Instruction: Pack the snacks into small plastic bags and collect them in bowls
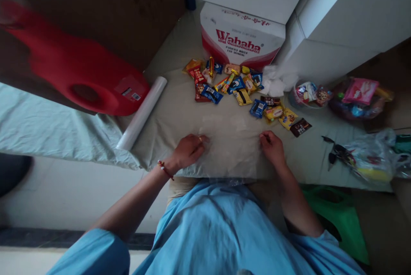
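A clear plastic bag (233,151) is spread flat over the table's near edge, its lower end hanging toward my lap. My left hand (192,150) pinches the bag's left side, with a beaded red bracelet on that wrist. On the opposite side, my right hand (272,146) grips the edge between thumb and fingers. Beyond the bag lies a loose pile of small wrapped snacks (236,84) in blue, yellow, red and brown. A roll of clear plastic (141,112) rests diagonally to the left of my left hand.
A large red jug (86,69) stands at the left. Behind the snacks are a Wahaha carton (242,37) and crumpled white tissue (279,80). To the right sit a tub of snacks (310,95), a filled bowl (358,99), sunglasses (342,151) and a clear bag with items (374,159).
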Tool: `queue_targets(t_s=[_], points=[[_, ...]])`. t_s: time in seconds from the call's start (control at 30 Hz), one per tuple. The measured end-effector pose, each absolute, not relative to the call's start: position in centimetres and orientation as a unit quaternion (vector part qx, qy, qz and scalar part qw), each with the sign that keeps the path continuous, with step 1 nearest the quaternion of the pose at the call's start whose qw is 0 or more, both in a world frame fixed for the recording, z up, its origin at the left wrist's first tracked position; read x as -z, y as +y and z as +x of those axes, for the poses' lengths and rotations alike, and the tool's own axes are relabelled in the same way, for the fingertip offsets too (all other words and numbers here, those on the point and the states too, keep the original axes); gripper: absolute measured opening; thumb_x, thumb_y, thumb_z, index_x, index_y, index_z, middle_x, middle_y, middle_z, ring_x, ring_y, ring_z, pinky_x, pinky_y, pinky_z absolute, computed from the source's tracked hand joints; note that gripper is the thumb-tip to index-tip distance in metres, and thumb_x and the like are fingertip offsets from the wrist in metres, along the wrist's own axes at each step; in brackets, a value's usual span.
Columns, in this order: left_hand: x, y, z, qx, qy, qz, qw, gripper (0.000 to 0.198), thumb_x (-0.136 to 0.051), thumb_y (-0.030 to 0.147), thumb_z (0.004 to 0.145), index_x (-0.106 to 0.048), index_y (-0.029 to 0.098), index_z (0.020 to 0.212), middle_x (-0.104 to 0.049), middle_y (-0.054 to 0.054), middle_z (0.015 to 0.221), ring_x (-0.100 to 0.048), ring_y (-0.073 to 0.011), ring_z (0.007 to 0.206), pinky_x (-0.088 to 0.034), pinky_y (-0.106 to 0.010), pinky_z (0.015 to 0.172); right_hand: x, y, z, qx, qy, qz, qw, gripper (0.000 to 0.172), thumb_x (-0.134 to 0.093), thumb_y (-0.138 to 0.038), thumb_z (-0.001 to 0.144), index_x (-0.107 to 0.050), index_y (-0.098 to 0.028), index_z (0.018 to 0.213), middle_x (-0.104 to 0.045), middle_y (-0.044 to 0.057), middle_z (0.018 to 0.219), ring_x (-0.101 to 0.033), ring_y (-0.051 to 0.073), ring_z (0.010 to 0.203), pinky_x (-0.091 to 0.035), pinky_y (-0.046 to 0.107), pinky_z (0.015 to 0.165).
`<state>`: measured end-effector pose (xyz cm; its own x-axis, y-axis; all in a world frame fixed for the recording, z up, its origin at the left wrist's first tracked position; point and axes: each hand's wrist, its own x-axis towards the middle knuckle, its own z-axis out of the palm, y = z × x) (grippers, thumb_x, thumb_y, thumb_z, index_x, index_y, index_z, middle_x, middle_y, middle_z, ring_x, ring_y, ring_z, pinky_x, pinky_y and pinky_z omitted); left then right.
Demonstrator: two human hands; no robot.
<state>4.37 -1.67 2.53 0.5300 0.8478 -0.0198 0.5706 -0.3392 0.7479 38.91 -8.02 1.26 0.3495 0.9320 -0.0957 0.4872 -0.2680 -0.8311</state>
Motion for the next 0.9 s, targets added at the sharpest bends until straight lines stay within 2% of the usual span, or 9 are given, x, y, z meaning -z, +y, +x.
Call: queue_targets(t_s=[0.07, 0.13, 0.23, 0.3, 0.43, 0.6, 0.7, 0.8, 0.9], points=[[-2.1, -1.9, 4.4, -0.141, 0.476, 0.811, 0.308, 0.032, -0.05, 0.041, 0.094, -0.071, 0.024, 0.077, -0.066, -0.007, 0.065, -0.063, -0.0245, 0.07, -0.049, -0.037, 0.079, -1.1, -8.5, 40.2, -0.289, -0.503, -0.74, 0.34, 0.028, -0.056, -0.049, 0.087, -0.064, -0.023, 0.089, -0.068, 0.003, 0.075, -0.06, 0.02, 0.067, -0.046, 0.032, 0.065], [-1.9, -2.5, 4.7, -0.116, 0.498, 0.825, 0.241, 0.034, -0.047, 0.04, 0.097, -0.073, 0.022, 0.083, -0.069, -0.01, 0.072, -0.065, -0.027, 0.075, -0.048, -0.041, 0.082, -1.2, -8.6, 41.4, -0.273, -0.517, -0.746, 0.317, 0.029, -0.057, -0.05, 0.087, -0.066, -0.023, 0.092, -0.07, 0.005, 0.08, -0.063, 0.021, 0.071, -0.048, 0.034, 0.069], [-1.5, -3.6, 5.1, -0.155, 0.521, 0.824, 0.162, 0.034, -0.046, 0.027, 0.097, -0.075, 0.022, 0.114, -0.075, -0.016, 0.103, -0.067, -0.0336, 0.107, -0.045, -0.05, 0.098, -2.6, -7.2, 42.6, -0.182, -0.548, -0.758, 0.302, 0.031, -0.055, -0.049, 0.09, -0.068, -0.022, 0.096, -0.071, 0.01, 0.088, -0.064, 0.025, 0.078, -0.05, 0.038, 0.075], [-1.1, -4.1, 5.2, -0.187, 0.495, 0.834, 0.157, 0.041, -0.046, 0.021, 0.097, -0.071, 0.025, 0.13, -0.072, -0.016, 0.127, -0.059, -0.0341, 0.13, -0.038, -0.055, 0.113, -4.0, -4.8, 42.4, -0.118, -0.586, -0.744, 0.298, 0.028, -0.053, -0.044, 0.093, -0.069, -0.021, 0.097, -0.071, 0.012, 0.095, -0.065, 0.026, 0.086, -0.05, 0.04, 0.081], [-0.2, -4.5, 5.1, -0.175, 0.435, 0.858, 0.209, 0.047, -0.047, 0.03, 0.1, -0.061, 0.028, 0.145, -0.056, -0.012, 0.155, -0.049, -0.03, 0.146, -0.027, -0.055, 0.125, -5.9, 2.7, 39.1, -0.109, -0.648, -0.724, 0.21, 0.027, -0.052, -0.036, 0.097, -0.073, -0.02, 0.102, -0.071, 0.014, 0.103, -0.066, 0.028, 0.098, -0.051, 0.04, 0.087], [-0.2, -4.5, 5.1, -0.126, 0.43, 0.873, 0.192, 0.055, -0.051, 0.042, 0.101, -0.051, 0.028, 0.154, -0.045, -0.013, 0.163, -0.042, -0.0312, 0.152, -0.023, -0.058, 0.127, -5.3, 10.4, 33.4, -0.089, -0.606, -0.786, 0.081, 0.052, -0.064, -0.045, 0.095, -0.063, -0.007, 0.129, -0.064, 0.026, 0.128, -0.067, 0.033, 0.107, -0.054, 0.041, 0.087], [-0.3, -4.4, 5.1, -0.12, 0.428, 0.878, 0.178, 0.057, -0.052, 0.043, 0.1, -0.049, 0.028, 0.155, -0.046, -0.012, 0.162, -0.043, -0.0315, 0.151, -0.025, -0.058, 0.127, -5.0, 11.1, 31.7, -0.099, -0.619, -0.777, 0.053, 0.048, -0.066, -0.036, 0.093, -0.062, -0.007, 0.132, -0.059, 0.026, 0.135, -0.069, 0.033, 0.106, -0.055, 0.042, 0.088], [0.0, -4.3, 5.0, -0.118, 0.422, 0.882, 0.172, 0.057, -0.051, 0.045, 0.101, -0.049, 0.028, 0.155, -0.048, -0.012, 0.161, -0.045, -0.0317, 0.15, -0.026, -0.057, 0.126, -5.5, 9.0, 32.4, -0.134, -0.649, -0.747, 0.056, 0.048, -0.07, -0.031, 0.089, -0.061, -0.011, 0.132, -0.059, 0.023, 0.133, -0.068, 0.032, 0.105, -0.055, 0.042, 0.09], [0.1, -4.1, 4.9, -0.122, 0.423, 0.881, 0.175, 0.055, -0.049, 0.046, 0.101, -0.051, 0.029, 0.154, -0.049, -0.01, 0.161, -0.046, -0.0315, 0.149, -0.026, -0.057, 0.125, -6.7, 5.7, 37.1, -0.15, -0.693, -0.694, 0.124, 0.056, -0.074, -0.03, 0.082, -0.061, -0.019, 0.136, -0.06, 0.016, 0.13, -0.064, 0.031, 0.112, -0.053, 0.044, 0.098]])
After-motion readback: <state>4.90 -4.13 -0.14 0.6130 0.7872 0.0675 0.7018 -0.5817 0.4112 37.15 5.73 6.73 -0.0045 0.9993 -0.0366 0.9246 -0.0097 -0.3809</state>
